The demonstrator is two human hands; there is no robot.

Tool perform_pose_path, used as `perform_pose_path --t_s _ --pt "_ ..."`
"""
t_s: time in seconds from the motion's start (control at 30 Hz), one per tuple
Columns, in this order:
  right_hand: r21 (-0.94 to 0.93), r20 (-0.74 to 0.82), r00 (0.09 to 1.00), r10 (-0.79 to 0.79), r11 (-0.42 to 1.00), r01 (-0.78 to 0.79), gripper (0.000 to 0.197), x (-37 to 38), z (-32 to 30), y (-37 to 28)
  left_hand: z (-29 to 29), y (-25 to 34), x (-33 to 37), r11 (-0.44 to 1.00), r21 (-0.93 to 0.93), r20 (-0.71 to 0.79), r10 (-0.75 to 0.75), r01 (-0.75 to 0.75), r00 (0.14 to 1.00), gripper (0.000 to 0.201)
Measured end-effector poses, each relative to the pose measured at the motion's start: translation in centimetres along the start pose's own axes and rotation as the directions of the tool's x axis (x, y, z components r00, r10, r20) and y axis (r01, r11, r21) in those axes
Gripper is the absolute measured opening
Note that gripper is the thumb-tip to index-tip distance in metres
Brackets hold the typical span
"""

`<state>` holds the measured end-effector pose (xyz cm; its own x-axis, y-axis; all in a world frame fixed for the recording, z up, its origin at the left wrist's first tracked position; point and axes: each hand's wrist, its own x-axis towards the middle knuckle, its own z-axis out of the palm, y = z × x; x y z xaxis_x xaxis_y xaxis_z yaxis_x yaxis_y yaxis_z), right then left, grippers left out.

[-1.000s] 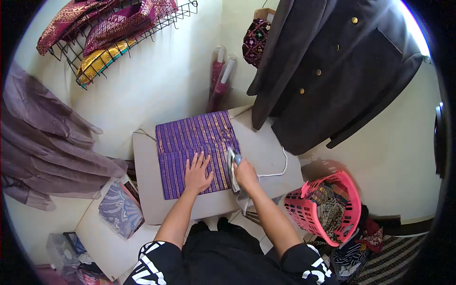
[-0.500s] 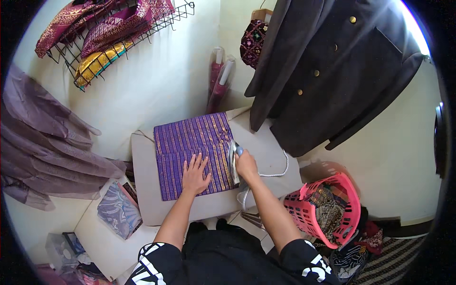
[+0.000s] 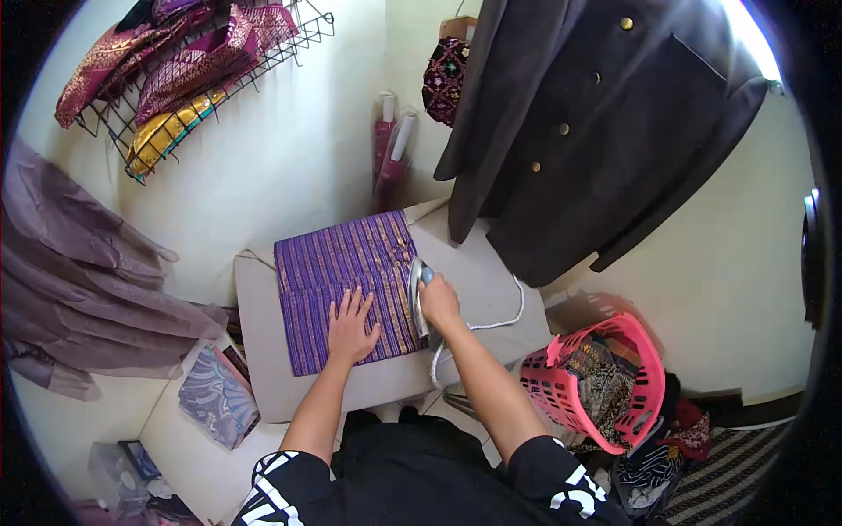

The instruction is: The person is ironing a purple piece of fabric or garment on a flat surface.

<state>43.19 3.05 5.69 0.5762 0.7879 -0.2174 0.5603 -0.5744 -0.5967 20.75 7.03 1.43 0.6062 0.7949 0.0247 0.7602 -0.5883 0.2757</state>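
A folded purple cloth with gold stripes (image 3: 324, 259) lies flat on a beige-covered ironing table (image 3: 263, 386). My left hand (image 3: 353, 329) rests on the cloth's lower middle, fingers spread. My right hand (image 3: 440, 307) is closed round the handle of an iron (image 3: 416, 294), which sits along the right edge of the cloth with its tip pointing away from me. The iron's soleplate is hidden against the cloth. From the iron a white cord (image 3: 498, 324) loops over the right side of the table.
A pink laundry basket (image 3: 649, 377) full of clothes stands at the right. Above it hangs a dark coat with gold buttons (image 3: 596, 131). A wire rack (image 3: 307, 33) holding fabrics is at the upper left, sheer mauve cloth (image 3: 70, 280) at the left. Wrapped rolls (image 3: 392, 162) lean in the corner.
The whole scene has shifted slightly left in the picture. My left hand stays spread on the cloth, and the iron remains at its right edge in my right hand.
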Motion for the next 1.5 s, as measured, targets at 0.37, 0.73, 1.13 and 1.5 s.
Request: perform_pose_path --t_s 0.37,0.73,1.13,1.5 --pt "0.026 0.086 0.995 -0.042 0.999 0.04 0.043 -4.9 -0.8 3.1 0.1 0.0 -0.3 1.0 0.014 -0.035 0.028 -0.028 0.999 0.074" --pt "0.48 -0.256 0.964 0.067 0.875 0.067 0.058 2.2 -10.4 9.8 0.5 1.0 0.1 0.999 0.013 -0.04 0.052 -0.052 0.998 0.074" --pt "0.891 -0.232 0.972 -0.048 0.389 0.232 0.037 1.8 -7.8 13.0 0.8 -0.2 -1.0 0.998 0.057 -0.037 0.014 -0.012 0.999 0.075" --pt "0.576 -0.499 0.866 -0.023 0.738 0.352 0.038 -0.6 -5.2 17.3 1.1 0.4 -0.5 0.999 0.031 -0.058 0.031 -0.029 0.998 0.071"
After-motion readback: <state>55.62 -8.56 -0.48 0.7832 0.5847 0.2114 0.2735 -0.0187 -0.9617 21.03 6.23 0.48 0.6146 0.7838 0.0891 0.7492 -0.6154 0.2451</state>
